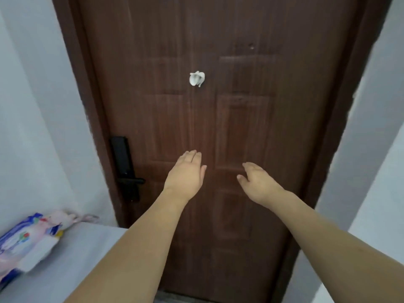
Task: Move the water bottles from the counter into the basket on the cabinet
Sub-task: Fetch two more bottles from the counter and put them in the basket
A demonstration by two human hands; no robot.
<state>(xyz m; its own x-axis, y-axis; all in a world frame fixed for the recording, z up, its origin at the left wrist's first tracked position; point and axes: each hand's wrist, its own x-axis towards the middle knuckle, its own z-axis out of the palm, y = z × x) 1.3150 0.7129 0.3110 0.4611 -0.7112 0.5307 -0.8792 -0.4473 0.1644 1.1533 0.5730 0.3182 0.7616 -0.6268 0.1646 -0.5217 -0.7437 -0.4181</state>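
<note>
No water bottle, counter or basket is in view. My left hand (185, 173) and my right hand (258, 182) are both stretched forward at about waist height in front of a dark brown door (240, 84). Both hands are empty, palms down, with the fingers extended and slightly apart. They hang roughly a hand's width from each other.
The door has a black lock plate with a lever handle (126, 169) on its left edge and a small white wad (197, 78) stuck near its middle. White walls flank it. At lower left a pale surface (72, 259) holds colourful plastic packages (28, 239).
</note>
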